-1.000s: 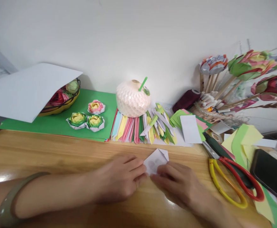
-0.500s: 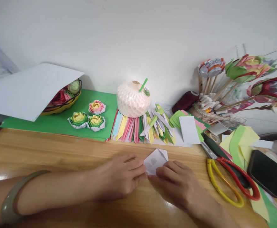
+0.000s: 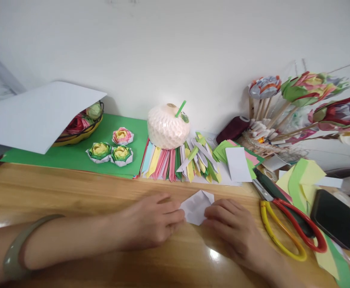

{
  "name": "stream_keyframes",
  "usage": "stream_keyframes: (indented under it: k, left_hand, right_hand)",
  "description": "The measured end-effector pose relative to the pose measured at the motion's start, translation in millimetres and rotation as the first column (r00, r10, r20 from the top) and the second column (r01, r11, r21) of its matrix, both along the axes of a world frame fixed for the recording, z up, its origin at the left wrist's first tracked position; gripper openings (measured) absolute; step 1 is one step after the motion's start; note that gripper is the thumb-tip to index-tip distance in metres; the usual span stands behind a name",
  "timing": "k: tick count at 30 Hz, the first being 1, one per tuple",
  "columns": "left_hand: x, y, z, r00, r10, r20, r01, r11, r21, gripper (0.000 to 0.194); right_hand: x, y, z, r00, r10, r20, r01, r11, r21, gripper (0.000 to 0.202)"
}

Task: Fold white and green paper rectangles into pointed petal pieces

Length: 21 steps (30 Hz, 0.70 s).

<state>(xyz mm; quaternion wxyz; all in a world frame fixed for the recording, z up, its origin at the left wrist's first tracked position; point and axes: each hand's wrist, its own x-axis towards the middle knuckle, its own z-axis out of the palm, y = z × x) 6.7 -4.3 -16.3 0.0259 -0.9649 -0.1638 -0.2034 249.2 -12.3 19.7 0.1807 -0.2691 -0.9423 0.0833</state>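
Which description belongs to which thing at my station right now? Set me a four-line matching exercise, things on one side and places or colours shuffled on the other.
Things
1. Scissors
2. Folded white paper
3. Green straw
4. Phone

Descriptions
A. Between the left hand and the right hand
B. Black, to the right of the red and yellow handles
C. Sticking up from the pale round object
D. One red handle, one yellow

Pairs: 1-D, 2-A, 3-C, 4-B

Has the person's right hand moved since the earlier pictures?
Yes, to the right: the right hand had its fingertips roughly below the right edge of the round white object; now they lie past that edge.
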Motion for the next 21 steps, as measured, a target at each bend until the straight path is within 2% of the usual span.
stream_keyframes:
  k: [3, 6, 8, 12, 14, 18, 21]
  left_hand:
    - [-3.8, 6.7, 0.0, 1.000, 0.002, 0.026, -0.005, 0.997, 0.081, 0.019]
    - [-7.0, 12.0, 0.4, 0.996, 0.059, 0.062, -0.069, 0.983, 0.169, 0.024]
    - [-7.2, 12.9, 0.9, 0.992, 0.076, 0.098, -0.092, 0.981, 0.171, 0.024]
    - [-4.2, 11.2, 3.1, 0.993, 0.011, 0.120, -0.023, 0.995, 0.097, 0.026]
    - [-3.0, 10.6, 3.7, 0.993, -0.001, 0.122, -0.009, 0.997, 0.080, 0.026]
    - [-3.4, 10.9, 2.3, 0.994, -0.025, 0.107, 0.012, 0.993, 0.118, 0.034]
    - [-4.3, 12.2, 0.7, 0.996, -0.039, 0.086, 0.027, 0.990, 0.137, 0.036]
  right_hand:
    - [0.1, 1.6, 0.3, 0.999, 0.032, -0.013, -0.033, 0.998, -0.051, 0.028]
    - [-5.4, -1.1, -2.1, 0.999, 0.035, 0.021, -0.033, 0.994, -0.105, 0.029]
    - [-10.1, -4.2, -3.7, 0.998, -0.013, 0.059, 0.021, 0.990, -0.139, 0.031]
    - [-15.2, -8.0, -7.8, 0.996, -0.078, 0.030, 0.084, 0.962, -0.262, 0.026]
    - [-14.5, -7.8, -12.1, 0.983, -0.178, -0.056, 0.151, 0.936, -0.317, 0.020]
    - [-13.0, -3.7, -22.4, 0.855, -0.513, -0.076, 0.474, 0.831, -0.291, 0.016]
    - [-16.7, -0.2, -25.7, 0.832, -0.554, -0.020, 0.522, 0.795, -0.310, 0.011]
